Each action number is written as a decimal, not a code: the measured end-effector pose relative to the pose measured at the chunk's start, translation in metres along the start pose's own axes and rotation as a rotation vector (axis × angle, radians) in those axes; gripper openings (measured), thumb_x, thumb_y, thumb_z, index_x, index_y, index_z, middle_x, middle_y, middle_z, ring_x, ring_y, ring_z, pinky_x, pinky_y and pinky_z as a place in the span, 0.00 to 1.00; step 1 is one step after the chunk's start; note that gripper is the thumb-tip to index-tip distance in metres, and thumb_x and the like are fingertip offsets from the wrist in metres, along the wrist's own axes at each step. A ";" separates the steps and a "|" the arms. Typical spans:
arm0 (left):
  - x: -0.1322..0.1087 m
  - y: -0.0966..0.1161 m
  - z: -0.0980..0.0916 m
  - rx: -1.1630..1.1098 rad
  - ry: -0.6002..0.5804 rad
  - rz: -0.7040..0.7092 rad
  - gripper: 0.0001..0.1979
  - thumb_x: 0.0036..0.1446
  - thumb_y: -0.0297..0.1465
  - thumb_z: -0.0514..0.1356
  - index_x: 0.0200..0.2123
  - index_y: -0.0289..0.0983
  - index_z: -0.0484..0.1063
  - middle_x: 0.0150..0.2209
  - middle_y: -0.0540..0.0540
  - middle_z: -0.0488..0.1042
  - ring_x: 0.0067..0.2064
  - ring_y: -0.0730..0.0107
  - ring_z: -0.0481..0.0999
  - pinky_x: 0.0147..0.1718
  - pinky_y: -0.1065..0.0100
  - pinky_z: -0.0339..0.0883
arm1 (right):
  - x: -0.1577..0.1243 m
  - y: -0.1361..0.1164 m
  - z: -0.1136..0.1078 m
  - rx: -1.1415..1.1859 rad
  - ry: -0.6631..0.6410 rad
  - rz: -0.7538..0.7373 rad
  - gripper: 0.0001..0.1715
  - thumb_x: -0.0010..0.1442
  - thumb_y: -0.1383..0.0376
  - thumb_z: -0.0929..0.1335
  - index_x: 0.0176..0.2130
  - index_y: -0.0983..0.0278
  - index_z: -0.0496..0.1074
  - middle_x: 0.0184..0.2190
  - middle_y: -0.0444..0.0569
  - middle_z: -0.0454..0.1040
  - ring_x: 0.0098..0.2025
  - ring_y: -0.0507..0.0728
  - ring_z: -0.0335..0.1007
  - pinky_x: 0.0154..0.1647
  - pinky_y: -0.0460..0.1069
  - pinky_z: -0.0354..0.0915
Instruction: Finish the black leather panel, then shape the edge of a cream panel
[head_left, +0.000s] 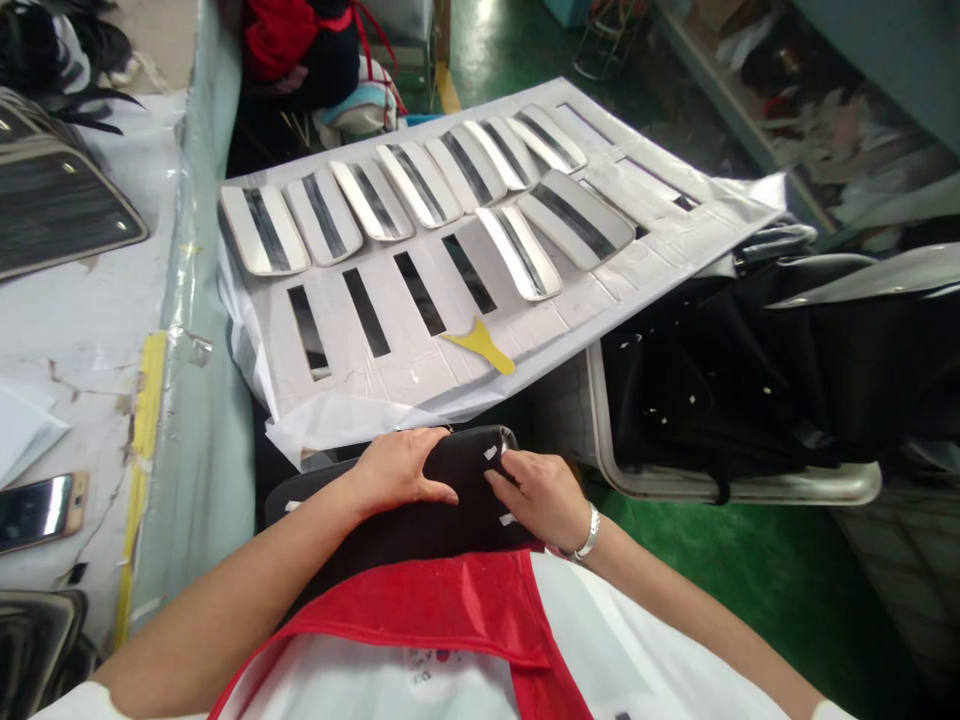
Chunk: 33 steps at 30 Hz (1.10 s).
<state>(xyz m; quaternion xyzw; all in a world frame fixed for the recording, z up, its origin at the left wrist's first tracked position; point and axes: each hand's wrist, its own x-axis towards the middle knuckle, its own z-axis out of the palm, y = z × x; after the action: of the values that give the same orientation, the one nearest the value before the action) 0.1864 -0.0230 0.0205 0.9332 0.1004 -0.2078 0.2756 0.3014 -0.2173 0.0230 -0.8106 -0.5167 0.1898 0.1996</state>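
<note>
A flat black panel (461,515) with rounded corners lies across my lap against the red apron. Small white tabs (491,453) show near its right end and at its left corner. My left hand (405,470) grips its far edge, thumb on the upper face and fingers over the far side, partly hidden. At the right end, my right hand (540,492) is closed on the panel's edge, thumb and bent finger beside the tabs. Beyond the hands stands a white-covered board (375,375), where a yellow fork-ended flat tool (484,346) rests near the front edge.
Several pale rounded pieces with dark stripes (379,200) lie on the board, among dark slots. A white-rimmed bin (611,470) at right holds black material (697,390). The left table (82,310) carries a phone (45,512) and dark panels (60,205). A person in red sits behind.
</note>
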 end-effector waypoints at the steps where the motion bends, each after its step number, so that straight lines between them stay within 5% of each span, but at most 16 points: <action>1: 0.001 0.001 -0.001 -0.001 -0.003 -0.002 0.38 0.41 0.53 0.62 0.54 0.42 0.61 0.50 0.44 0.71 0.49 0.54 0.71 0.44 0.61 0.66 | 0.000 -0.002 0.000 0.013 0.015 -0.028 0.17 0.60 0.61 0.61 0.22 0.65 0.59 0.19 0.43 0.63 0.21 0.47 0.54 0.24 0.45 0.47; 8: 0.004 0.001 0.000 -0.021 -0.020 0.012 0.28 0.48 0.41 0.60 0.53 0.42 0.62 0.52 0.45 0.70 0.49 0.57 0.72 0.46 0.62 0.66 | 0.007 -0.029 0.008 0.201 0.063 -0.479 0.18 0.61 0.60 0.59 0.22 0.63 0.58 0.19 0.42 0.63 0.21 0.48 0.55 0.24 0.46 0.50; 13: -0.002 -0.002 -0.006 -0.159 -0.006 0.064 0.38 0.45 0.37 0.63 0.60 0.42 0.53 0.57 0.44 0.64 0.55 0.60 0.67 0.53 0.64 0.60 | 0.003 -0.030 -0.008 0.169 0.088 -0.629 0.21 0.63 0.60 0.58 0.21 0.63 0.58 0.18 0.41 0.62 0.21 0.48 0.55 0.24 0.46 0.51; 16: -0.006 -0.002 -0.010 -0.260 -0.005 0.093 0.42 0.41 0.41 0.66 0.60 0.44 0.53 0.57 0.46 0.64 0.55 0.60 0.66 0.53 0.64 0.60 | -0.007 -0.016 -0.019 0.030 0.137 -0.451 0.20 0.63 0.59 0.60 0.22 0.64 0.60 0.18 0.42 0.62 0.21 0.48 0.55 0.24 0.46 0.50; 22: -0.007 -0.003 -0.007 -0.301 0.075 0.114 0.28 0.50 0.42 0.61 0.54 0.43 0.63 0.55 0.48 0.67 0.54 0.63 0.68 0.54 0.65 0.60 | -0.019 0.015 -0.006 -0.078 0.144 0.016 0.19 0.64 0.59 0.60 0.24 0.64 0.61 0.20 0.43 0.62 0.23 0.49 0.57 0.26 0.46 0.50; 33: 0.002 0.001 -0.006 -0.333 0.125 0.047 0.23 0.51 0.42 0.60 0.50 0.40 0.68 0.50 0.47 0.72 0.50 0.63 0.71 0.51 0.64 0.63 | -0.018 0.017 0.016 0.032 0.283 0.152 0.18 0.63 0.61 0.60 0.23 0.64 0.59 0.19 0.42 0.60 0.21 0.48 0.57 0.25 0.45 0.51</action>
<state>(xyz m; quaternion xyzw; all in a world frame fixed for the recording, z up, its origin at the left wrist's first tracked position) 0.1905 -0.0201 0.0243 0.8878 0.1285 -0.1235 0.4244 0.2994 -0.2387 0.0025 -0.8628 -0.4175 0.0963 0.2684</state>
